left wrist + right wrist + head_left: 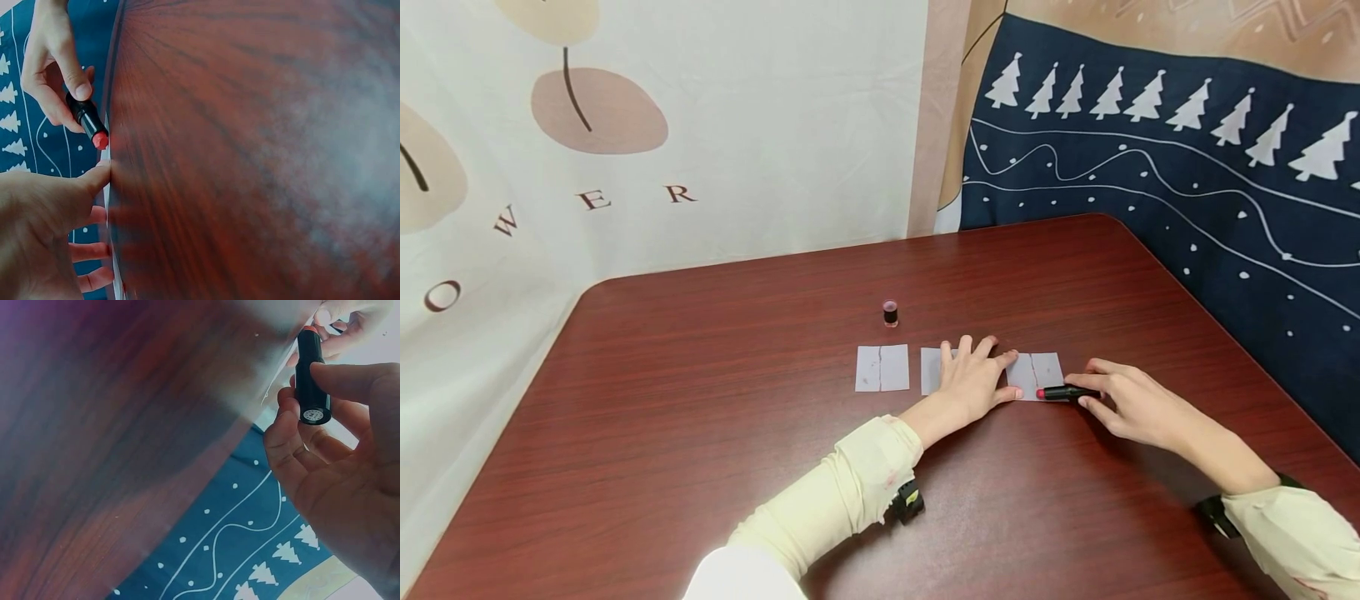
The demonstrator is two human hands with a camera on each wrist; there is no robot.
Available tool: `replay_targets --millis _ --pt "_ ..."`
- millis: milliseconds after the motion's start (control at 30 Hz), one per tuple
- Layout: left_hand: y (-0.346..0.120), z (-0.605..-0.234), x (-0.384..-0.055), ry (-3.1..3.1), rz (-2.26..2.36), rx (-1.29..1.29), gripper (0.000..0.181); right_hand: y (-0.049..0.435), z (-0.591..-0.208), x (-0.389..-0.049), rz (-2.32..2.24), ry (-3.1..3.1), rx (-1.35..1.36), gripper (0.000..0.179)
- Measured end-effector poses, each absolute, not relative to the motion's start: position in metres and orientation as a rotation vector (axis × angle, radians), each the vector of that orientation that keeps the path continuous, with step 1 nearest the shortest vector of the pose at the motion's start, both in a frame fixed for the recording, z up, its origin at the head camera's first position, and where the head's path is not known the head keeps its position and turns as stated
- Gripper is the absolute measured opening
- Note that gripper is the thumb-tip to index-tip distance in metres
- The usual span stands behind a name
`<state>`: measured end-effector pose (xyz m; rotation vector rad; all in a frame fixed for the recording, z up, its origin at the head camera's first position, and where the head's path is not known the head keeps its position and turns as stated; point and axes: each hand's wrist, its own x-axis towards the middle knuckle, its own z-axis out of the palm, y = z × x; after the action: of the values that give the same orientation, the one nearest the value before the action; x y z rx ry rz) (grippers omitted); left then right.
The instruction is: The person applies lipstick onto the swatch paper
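In the head view my right hand [1138,406] pinches a black lipstick [1070,392] between thumb and fingers, its red tip over the lower part of the right white paper [1047,367]. A thin reddish line runs down that paper. My left hand [967,383] lies with fingers spread over the middle paper [929,371], hiding most of it. Its thumb reaches onto the right paper's left edge. The right wrist view shows the lipstick's round base [315,415] facing the camera; in the left wrist view its red tip [100,140] is near my left thumb.
A third white paper [883,368] with a dark vertical line lies to the left. Behind it stands a small cylinder, dark with a clear pinkish top [890,313]. The reddish-brown table [700,400] meets printed cloths at its back and right edges.
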<state>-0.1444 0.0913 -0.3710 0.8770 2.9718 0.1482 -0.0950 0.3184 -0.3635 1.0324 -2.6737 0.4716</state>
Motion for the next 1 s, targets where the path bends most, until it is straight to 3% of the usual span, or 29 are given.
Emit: replay_targets --millis 1000 --pt "0.0929 -0.3735 -0.146 2.974 0.142 0.871 0.058 0.317 -0.3599 -0.086 0.497 -2.719 1.009 0.027"
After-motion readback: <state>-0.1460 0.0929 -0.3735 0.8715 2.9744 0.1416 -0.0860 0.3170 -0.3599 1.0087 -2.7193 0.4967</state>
